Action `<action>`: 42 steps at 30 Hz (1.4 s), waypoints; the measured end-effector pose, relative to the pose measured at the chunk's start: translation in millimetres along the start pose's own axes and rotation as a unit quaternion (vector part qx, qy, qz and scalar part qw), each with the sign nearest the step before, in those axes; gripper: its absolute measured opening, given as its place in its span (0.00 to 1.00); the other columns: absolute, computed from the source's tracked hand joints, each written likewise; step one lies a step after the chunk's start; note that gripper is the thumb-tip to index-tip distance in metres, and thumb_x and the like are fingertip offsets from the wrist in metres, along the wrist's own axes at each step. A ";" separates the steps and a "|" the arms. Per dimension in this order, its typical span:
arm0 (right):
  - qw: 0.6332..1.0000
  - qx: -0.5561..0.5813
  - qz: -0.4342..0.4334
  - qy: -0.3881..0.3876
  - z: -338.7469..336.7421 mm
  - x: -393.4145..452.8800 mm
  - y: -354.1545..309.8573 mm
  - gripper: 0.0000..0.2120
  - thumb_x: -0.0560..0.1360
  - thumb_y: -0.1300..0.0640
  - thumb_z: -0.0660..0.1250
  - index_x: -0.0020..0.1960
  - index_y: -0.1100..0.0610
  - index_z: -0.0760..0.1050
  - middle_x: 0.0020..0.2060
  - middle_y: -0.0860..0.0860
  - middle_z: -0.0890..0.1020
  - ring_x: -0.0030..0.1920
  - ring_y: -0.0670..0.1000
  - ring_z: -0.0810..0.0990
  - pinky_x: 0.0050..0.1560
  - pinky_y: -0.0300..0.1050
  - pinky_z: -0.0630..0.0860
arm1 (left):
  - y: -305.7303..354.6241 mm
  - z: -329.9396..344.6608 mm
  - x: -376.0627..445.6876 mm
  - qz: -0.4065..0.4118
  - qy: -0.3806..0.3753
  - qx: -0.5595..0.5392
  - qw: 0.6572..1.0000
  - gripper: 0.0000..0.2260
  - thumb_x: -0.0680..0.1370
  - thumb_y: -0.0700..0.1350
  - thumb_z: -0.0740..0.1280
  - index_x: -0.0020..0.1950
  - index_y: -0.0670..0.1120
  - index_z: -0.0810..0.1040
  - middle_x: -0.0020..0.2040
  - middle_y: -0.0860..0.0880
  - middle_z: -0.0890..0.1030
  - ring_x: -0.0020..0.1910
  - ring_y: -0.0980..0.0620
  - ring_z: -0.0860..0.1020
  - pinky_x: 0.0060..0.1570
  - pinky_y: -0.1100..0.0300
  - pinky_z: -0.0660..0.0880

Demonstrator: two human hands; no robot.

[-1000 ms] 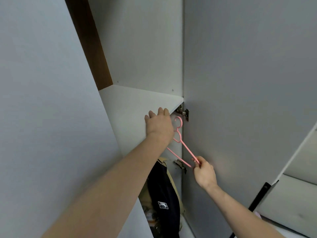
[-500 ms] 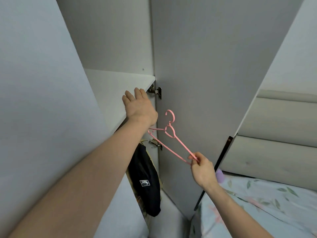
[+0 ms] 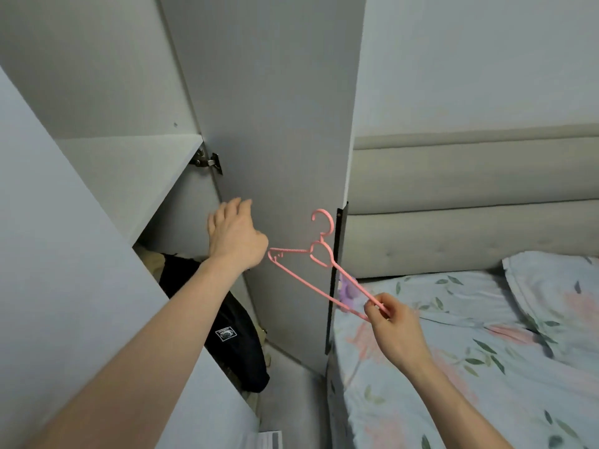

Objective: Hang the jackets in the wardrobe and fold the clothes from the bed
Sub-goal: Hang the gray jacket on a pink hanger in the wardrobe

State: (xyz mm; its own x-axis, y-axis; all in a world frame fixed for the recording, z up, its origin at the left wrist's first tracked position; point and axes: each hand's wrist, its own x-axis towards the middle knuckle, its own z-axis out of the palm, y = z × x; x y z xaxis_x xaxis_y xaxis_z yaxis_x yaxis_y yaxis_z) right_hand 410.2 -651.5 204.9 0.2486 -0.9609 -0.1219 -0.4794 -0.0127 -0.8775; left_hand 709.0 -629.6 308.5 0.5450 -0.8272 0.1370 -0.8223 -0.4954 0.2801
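Hanger point(image 3: 319, 254) held in open air between wardrobe door point(image 3: 275, 124) and bed point(image 3: 470, 335).
Pinched at its lower end by right hand point(image 3: 393, 322); left hand point(image 3: 236, 234) loose, gripping nothing, before door face, near shelf point(image 3: 129, 176) edge. Black jacket point(image 3: 227, 328) hung below shelf.

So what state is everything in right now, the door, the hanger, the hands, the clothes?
wardrobe door: swung open
pink hanger: empty, held in the air by one end
right hand: fingers pinch the hanger's end
left hand: holds nothing, fingers relaxed, near the door
black jacket: hanging inside the wardrobe
bed: covered with a floral sheet
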 end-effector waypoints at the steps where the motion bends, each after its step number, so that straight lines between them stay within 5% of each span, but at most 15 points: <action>1: 1.000 0.006 0.003 0.011 -12.7 -7.8 3.5 0.13 0.79 0.52 0.65 0.37 0.54 0.74 0.27 0.47 0.73 0.30 0.49 0.67 0.31 0.44 0.65 | 4.4 10.6 -12.2 0.031 -0.015 -0.024 0.999 0.32 0.77 0.42 0.64 0.81 0.45 0.60 0.81 0.45 0.61 0.80 0.42 0.56 0.79 0.46 0.52; 5: 0.998 0.002 0.028 0.053 -61.9 -47.8 30.6 0.12 0.79 0.51 0.67 0.40 0.56 0.76 0.32 0.58 0.76 0.29 0.47 0.67 0.31 0.44 0.65 | 26.5 48.5 -56.6 0.119 -0.107 -0.084 0.983 0.30 0.79 0.40 0.65 0.81 0.49 0.61 0.81 0.49 0.62 0.79 0.45 0.59 0.78 0.48 0.57; 14: 0.989 0.008 0.084 0.123 -149.5 -147.9 79.0 0.16 0.78 0.48 0.71 0.37 0.58 0.77 0.32 0.58 0.76 0.31 0.46 0.70 0.35 0.43 0.66 | 84.4 93.7 -107.8 0.229 -0.171 -0.159 0.945 0.28 0.80 0.45 0.69 0.79 0.53 0.66 0.77 0.53 0.67 0.75 0.46 0.66 0.69 0.59 0.60; 18: 0.977 0.028 0.118 0.177 -168.4 -196.1 85.7 0.15 0.79 0.49 0.71 0.37 0.56 0.79 0.30 0.57 0.77 0.30 0.45 0.69 0.31 0.37 0.64 | 111.4 111.8 -118.7 0.261 -0.250 -0.242 0.901 0.17 0.79 0.45 0.72 0.62 0.63 0.78 0.63 0.60 0.79 0.63 0.54 0.76 0.60 0.66 0.69; 22: 0.955 0.045 0.164 0.242 -160.9 -251.0 93.6 0.14 0.78 0.51 0.72 0.36 0.57 0.80 0.30 0.58 0.75 0.30 0.47 0.68 0.31 0.39 0.64 | 131.1 138.3 -125.7 0.272 -0.353 -0.270 0.853 0.07 0.78 0.49 0.73 0.51 0.62 0.84 0.51 0.61 0.85 0.55 0.57 0.81 0.60 0.52 0.75; 28: 0.926 0.053 0.233 0.292 -130.0 -324.0 110.3 0.13 0.79 0.50 0.72 0.39 0.56 0.82 0.32 0.57 0.77 0.31 0.47 0.71 0.35 0.42 0.67 | 145.3 161.8 -166.8 0.322 -0.445 -0.237 0.801 0.07 0.81 0.42 0.69 0.47 0.53 0.83 0.46 0.56 0.86 0.52 0.52 0.83 0.54 0.55 0.77; 32: 0.911 0.023 0.276 0.307 -115.8 -381.7 121.9 0.13 0.79 0.49 0.71 0.40 0.56 0.81 0.35 0.55 0.78 0.32 0.44 0.69 0.34 0.37 0.65 | 151.6 162.5 -208.8 0.362 -0.462 -0.243 0.772 0.12 0.81 0.41 0.69 0.46 0.59 0.81 0.45 0.57 0.85 0.47 0.56 0.82 0.51 0.52 0.79; 35: 0.900 0.015 0.304 0.314 -113.3 -419.2 132.3 0.13 0.80 0.50 0.69 0.40 0.55 0.81 0.34 0.51 0.77 0.33 0.44 0.70 0.36 0.37 0.66 | 166.9 159.5 -242.5 0.399 -0.475 -0.231 0.749 0.10 0.82 0.41 0.68 0.45 0.55 0.81 0.44 0.58 0.84 0.48 0.60 0.82 0.49 0.53 0.81; 39: 0.875 0.025 0.333 0.350 -109.7 -473.3 150.7 0.11 0.82 0.49 0.66 0.44 0.50 0.81 0.37 0.47 0.82 0.39 0.48 0.80 0.43 0.47 0.80 | 195.6 155.8 -299.6 0.452 -0.476 -0.201 0.727 0.07 0.83 0.43 0.66 0.48 0.51 0.81 0.45 0.64 0.83 0.49 0.65 0.80 0.45 0.59 0.79; 42: 0.859 0.041 0.345 0.376 -109.4 -529.1 162.2 0.09 0.82 0.49 0.65 0.45 0.49 0.81 0.38 0.46 0.83 0.37 0.45 0.80 0.42 0.44 0.81 | 217.7 154.7 -352.8 0.483 -0.474 -0.194 0.710 0.07 0.83 0.43 0.66 0.47 0.53 0.80 0.45 0.64 0.83 0.48 0.63 0.81 0.45 0.55 0.80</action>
State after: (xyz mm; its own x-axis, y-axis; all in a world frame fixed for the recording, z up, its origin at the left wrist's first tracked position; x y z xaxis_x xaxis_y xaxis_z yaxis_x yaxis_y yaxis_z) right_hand 108.8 -175.4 177.8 -0.6999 -0.6391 -0.3189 -0.2257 0.6215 -0.7502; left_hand 312.3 -486.7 174.1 -0.7492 -0.6295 -0.2062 -0.5302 0.3833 0.7563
